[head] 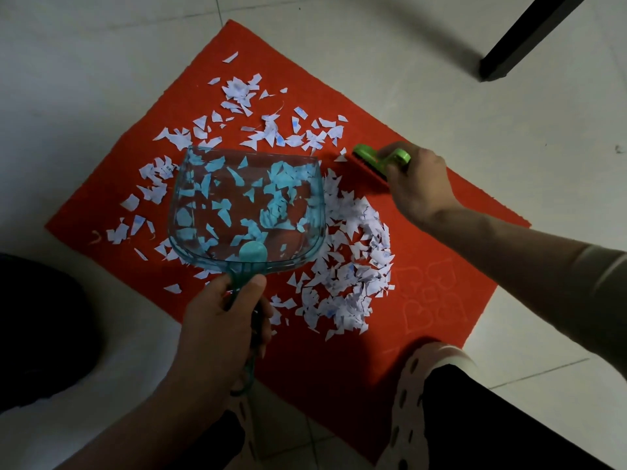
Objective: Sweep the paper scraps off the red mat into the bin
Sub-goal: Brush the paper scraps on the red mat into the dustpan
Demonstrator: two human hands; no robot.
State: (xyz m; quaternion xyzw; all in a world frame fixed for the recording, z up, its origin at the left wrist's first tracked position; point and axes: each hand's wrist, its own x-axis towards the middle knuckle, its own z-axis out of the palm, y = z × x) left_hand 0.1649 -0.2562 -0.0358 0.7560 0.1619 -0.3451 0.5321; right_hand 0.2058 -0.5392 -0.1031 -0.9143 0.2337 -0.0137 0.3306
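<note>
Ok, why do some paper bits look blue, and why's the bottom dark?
Head view: those scraps show through the see-through teal dustpan, which tints them; bare paper scraps beside it look white. Head view: the light is dim, and the near end of the red mat lies in shadow.

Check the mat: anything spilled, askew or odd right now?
Paper scraps are strewn over most of the red mat, thickest right of the teal dustpan. The mat lies askew to the floor-tile joints. Nothing looks damaged.
</note>
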